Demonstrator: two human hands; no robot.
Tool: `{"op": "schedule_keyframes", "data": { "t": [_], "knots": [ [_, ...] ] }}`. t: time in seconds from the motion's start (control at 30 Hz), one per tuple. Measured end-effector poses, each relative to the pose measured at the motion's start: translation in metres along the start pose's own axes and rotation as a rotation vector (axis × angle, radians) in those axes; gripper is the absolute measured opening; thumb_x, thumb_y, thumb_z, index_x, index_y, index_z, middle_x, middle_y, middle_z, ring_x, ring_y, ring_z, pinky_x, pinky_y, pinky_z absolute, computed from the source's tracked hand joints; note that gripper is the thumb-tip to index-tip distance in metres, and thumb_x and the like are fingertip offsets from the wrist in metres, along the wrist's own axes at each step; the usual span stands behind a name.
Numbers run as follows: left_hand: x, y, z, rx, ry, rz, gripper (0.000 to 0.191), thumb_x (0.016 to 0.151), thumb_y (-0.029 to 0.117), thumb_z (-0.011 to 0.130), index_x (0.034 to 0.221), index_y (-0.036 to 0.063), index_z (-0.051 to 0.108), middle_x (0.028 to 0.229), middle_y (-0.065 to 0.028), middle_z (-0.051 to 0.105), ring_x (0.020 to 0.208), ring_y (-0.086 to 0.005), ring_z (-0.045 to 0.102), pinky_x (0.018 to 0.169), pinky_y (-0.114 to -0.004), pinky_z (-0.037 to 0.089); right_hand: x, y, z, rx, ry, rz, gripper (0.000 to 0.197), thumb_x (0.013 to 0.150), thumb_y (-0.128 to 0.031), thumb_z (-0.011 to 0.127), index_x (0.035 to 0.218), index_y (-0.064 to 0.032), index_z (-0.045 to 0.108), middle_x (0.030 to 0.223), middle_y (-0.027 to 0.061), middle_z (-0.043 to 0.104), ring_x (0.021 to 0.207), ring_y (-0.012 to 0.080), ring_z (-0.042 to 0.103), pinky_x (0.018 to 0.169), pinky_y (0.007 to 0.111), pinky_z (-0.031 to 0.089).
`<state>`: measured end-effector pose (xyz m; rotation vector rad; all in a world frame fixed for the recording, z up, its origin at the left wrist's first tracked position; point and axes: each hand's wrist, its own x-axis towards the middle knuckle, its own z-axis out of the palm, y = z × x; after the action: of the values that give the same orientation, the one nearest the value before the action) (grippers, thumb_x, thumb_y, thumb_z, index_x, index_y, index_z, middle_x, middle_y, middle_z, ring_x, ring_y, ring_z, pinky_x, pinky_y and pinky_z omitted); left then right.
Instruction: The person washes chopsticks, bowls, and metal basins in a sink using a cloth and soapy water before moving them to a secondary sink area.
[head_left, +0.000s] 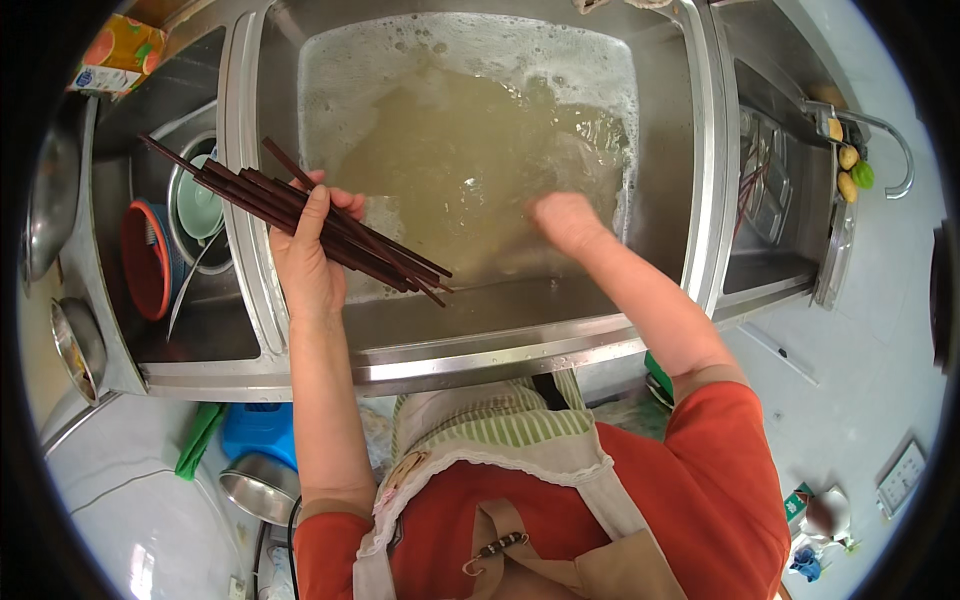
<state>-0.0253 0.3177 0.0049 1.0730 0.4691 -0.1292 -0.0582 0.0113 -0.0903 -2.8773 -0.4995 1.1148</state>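
My left hand (313, 247) grips a bundle of dark brown chopsticks (330, 229), slanting over the left wall of the middle sink. The thumb lies across the top of the bundle. Cloudy, sudsy water (450, 150) fills the steel middle sink (487, 330). Over the right part of that water is my right hand (566, 223), blurred and curled. Its fingertips point down at the surface, and whether they hold anything cannot be made out.
In the left basin, a light green bowl (201, 201) sits inside a metal pot, beside a red plastic basket (146, 262). The right basin holds metal trays (776, 176) and some thin sticks (750, 187). A curved faucet (892, 142) stands at the far right.
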Motion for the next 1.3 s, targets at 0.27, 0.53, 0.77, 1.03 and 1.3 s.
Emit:
{"op": "schedule_keyframes", "data": {
  "t": [0.27, 0.53, 0.77, 1.03, 1.3],
  "knots": [
    [-0.006, 0.002, -0.001, -0.014, -0.002, -0.007, 0.028, 0.092, 0.012, 0.061, 0.114, -0.0002, 0.051, 0.083, -0.0088, 0.062, 0.08, -0.0213, 0.063, 0.078, -0.035, 0.053, 0.0, -0.006, 0.034, -0.177, -0.443, -0.036, 0.026, 0.082, -0.013, 0.062, 0.106, -0.0089, 0.071, 0.112, 0.0134, 0.067, 0.104, 0.0305, 0.064, 0.085, 0.04, 0.052],
    [-0.009, 0.009, -0.003, -0.033, -0.031, -0.048, 0.026, 0.091, 0.012, 0.063, 0.111, 0.0009, 0.051, 0.084, -0.0094, 0.063, 0.081, -0.0221, 0.064, 0.078, -0.035, 0.053, -0.019, 0.005, -0.055, 0.601, -0.188, -0.026, 0.026, 0.089, -0.022, 0.063, 0.109, -0.0059, 0.064, 0.099, 0.0094, 0.069, 0.087, 0.0247, 0.065, 0.082, 0.038, 0.05],
    [0.003, -0.005, 0.021, -0.025, -0.199, -0.208, 0.018, 0.089, 0.012, 0.064, 0.103, 0.0035, 0.056, 0.091, -0.0117, 0.066, 0.088, -0.0232, 0.066, 0.074, -0.034, 0.055, -0.023, -0.012, -0.108, 1.484, 0.016, -0.189, 0.031, 0.094, -0.024, 0.06, 0.121, -0.0089, 0.057, 0.102, 0.0043, 0.067, 0.081, 0.0104, 0.062, 0.079, 0.027, 0.051],
    [0.051, -0.081, 0.043, -0.008, -0.317, -0.46, 0.037, 0.084, 0.015, 0.07, 0.114, -0.0005, 0.055, 0.105, -0.0107, 0.064, 0.096, -0.0213, 0.062, 0.082, -0.035, 0.053, 0.034, -0.065, -0.07, 1.859, 0.123, 0.078, 0.043, 0.096, -0.029, 0.057, 0.131, -0.005, 0.051, 0.115, 0.0083, 0.061, 0.101, 0.0144, 0.057, 0.091, 0.028, 0.045],
    [0.062, -0.117, 0.04, 0.179, -0.212, -0.425, 0.047, 0.081, 0.011, 0.068, 0.123, 0.0014, 0.049, 0.114, -0.0116, 0.06, 0.104, -0.0234, 0.058, 0.092, -0.038, 0.046, 0.05, -0.041, -0.027, 1.805, 0.184, -0.046, 0.056, 0.092, -0.012, 0.059, 0.143, -0.0064, 0.036, 0.128, 0.0078, 0.056, 0.115, 0.0155, 0.052, 0.098, 0.028, 0.042]
  ]
}}
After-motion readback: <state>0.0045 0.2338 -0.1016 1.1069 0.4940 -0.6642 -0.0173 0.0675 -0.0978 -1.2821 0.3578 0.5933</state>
